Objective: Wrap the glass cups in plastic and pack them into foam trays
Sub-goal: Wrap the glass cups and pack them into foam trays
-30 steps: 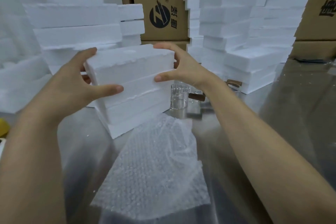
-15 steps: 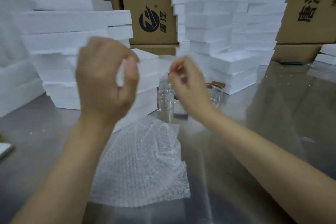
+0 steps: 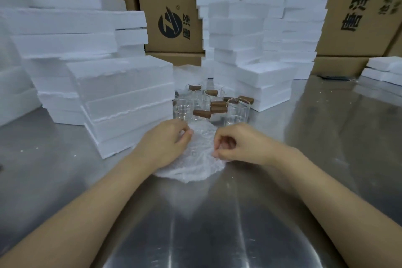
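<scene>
Bubble wrap (image 3: 195, 165) lies on the desk (image 3: 217, 224) under both grips. My left grip (image 3: 167, 143) and right grip (image 3: 241, 146) each pinch its top sheet, to peel one free, I judge. Glass cups (image 3: 237, 111) wait just beyond my knuckles, foam trays (image 3: 126, 98) beside the left grip, handy for packing.
</scene>
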`<state>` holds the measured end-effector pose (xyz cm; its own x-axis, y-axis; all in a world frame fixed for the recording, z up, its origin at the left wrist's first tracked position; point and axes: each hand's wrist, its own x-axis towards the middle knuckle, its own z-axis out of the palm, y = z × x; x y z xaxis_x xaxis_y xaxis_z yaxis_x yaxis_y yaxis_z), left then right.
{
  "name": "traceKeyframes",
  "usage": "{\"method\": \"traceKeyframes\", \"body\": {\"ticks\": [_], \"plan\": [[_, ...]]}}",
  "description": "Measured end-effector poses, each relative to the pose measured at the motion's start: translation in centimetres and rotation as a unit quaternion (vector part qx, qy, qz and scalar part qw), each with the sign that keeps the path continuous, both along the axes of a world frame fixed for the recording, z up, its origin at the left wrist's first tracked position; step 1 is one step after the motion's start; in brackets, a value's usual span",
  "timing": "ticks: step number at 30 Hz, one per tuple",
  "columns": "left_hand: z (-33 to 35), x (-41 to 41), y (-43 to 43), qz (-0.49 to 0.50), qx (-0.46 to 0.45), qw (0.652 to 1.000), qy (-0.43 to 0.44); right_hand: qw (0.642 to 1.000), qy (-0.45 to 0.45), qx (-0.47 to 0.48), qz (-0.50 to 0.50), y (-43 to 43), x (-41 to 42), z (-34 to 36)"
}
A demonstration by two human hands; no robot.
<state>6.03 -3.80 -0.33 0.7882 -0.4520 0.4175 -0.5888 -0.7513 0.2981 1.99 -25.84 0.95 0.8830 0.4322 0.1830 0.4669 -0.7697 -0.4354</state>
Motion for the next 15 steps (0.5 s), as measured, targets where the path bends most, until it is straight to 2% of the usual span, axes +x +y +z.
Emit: {"method": "traceKeyframes", "body": {"ticks": [4, 7, 9, 11, 13, 15], "plan": [[-0.4, 0.2, -0.3, -0.009, 0.058, 0.998, 0.020, 0.987, -0.081, -0.053, -0.127, -2.8, 1.3, -0.1], [0.8, -0.6, -0.5, -0.053, 0.014, 0.997, 0.056, 0.962, -0.159, 0.033, -0.222, -3.8, 1.9, -0.7], [2.3, -0.9, 0.0, -0.124, -0.028, 0.981, 0.149, 0.941, -0.209, 0.090, -0.252, -4.3, 2.3, -1.1], [3.4, -1.2, 1.1, -0.168, 0.010, 0.956, 0.239, 0.942, -0.206, 0.084, -0.252, -4.8, 2.9, -1.6], [3.7, -1.2, 2.1, -0.165, 0.097, 0.932, 0.306, 0.954, -0.169, 0.050, -0.243, -5.0, 3.5, -2.3], [3.5, -1.0, 2.4, -0.171, 0.135, 0.925, 0.310, 0.960, -0.144, 0.055, -0.233, -5.1, 3.9, -2.8]]}}
